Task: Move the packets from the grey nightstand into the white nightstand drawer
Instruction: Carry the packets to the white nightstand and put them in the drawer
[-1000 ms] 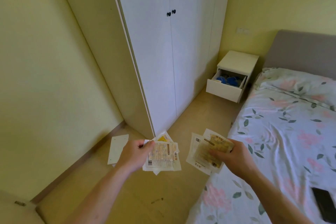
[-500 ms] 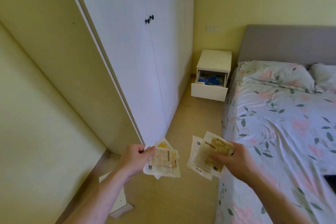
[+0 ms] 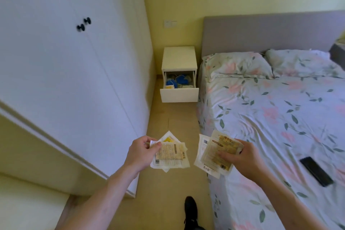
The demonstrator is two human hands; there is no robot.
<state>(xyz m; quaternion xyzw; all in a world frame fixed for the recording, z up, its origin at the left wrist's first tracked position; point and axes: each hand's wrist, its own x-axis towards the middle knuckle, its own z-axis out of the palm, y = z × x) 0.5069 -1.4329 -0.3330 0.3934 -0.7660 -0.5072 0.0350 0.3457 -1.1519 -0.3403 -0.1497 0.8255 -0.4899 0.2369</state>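
Left hand pinched a fan of packets at 7 o'clock; right hand gripped another stack of packets at 5, beside the bed; white nightstand sat at 12, its drawer pulled out, blue stuff inside.

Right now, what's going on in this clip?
A person stands in the aisle between a white wardrobe and the bed, carrying packets. The left hand grips one small stack of packets; the right hand grips another stack. Ahead, the white nightstand has its drawer pulled open, with blue items and some packets already inside. Nothing has been dropped in yet from these stacks.
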